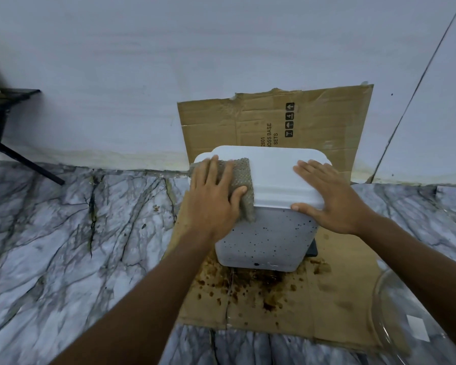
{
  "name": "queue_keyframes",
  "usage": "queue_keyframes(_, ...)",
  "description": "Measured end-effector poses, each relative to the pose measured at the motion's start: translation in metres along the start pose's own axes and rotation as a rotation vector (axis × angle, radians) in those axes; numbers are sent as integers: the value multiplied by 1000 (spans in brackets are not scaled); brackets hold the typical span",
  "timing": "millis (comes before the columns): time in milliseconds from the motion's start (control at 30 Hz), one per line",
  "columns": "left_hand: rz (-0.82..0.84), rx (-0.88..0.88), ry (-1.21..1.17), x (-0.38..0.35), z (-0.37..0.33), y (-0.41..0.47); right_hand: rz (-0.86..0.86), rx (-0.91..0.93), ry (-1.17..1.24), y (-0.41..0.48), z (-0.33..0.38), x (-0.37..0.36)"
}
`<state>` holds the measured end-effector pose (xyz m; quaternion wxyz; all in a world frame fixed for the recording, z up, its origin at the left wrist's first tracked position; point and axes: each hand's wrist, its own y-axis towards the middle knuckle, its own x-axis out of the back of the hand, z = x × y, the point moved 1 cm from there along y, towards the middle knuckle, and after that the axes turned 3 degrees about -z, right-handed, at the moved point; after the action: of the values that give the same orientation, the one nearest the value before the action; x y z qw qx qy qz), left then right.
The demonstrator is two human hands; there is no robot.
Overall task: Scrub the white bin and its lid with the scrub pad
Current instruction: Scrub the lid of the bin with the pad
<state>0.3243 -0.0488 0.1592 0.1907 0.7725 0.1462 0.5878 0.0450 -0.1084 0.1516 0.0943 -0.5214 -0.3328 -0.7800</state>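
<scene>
A white, dark-speckled plastic bin (269, 241) is standing toward the far edge of a stained brown cardboard sheet (274, 306) on the marbled floor (63, 246), wearing its white lid (271, 177). The left hand (213, 198), fingers flat, is pressing a grey-brown textured scrub pad (244, 175) onto the lid's left end. The right hand (329, 198) is lying flat on the lid's right end, gripping nothing.
</scene>
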Motion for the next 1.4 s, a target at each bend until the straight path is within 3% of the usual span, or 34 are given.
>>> queue_keyframes(100, -132, 283, -155, -6, -26, -24, -10, 11, -2, -3, -1, -2)
queue_keyframes(200, -58, 394, -262, -10, -38, -24, 1, 3, -1, -4, -1, -1)
queue_keyframes(367, 36, 147, -293, 7, 5, -4, 1, 4, -5, -4, 1, 0)
queue_keyframes(533, 144, -185, -38, 8, 11, 22, 5, -21, -5, -4, 3, 2)
queue_keyframes(800, 228, -190, 43, -6, -81, 19, 7, -164, 260, 1, 15, 10)
queue_keyframes(867, 277, -198, -80, -3, -83, 25, -64, -207, 347, 4, 22, 15)
queue_keyframes(967, 253, -147, -339, 10, -60, 33, -183, -198, 291, 16, 46, 18)
queue_keyframes(1167, 258, -116, -164, 15, 0, 37, 48, -44, 85, 31, 101, -12)
queue_keyframes(1267, 278, -134, -187, 9, 8, 35, 68, -39, -31, 31, 92, -16)
queue_keyframes(1400, 265, -164, -166, 7, 13, 34, 155, 23, 0, 27, 59, 2)
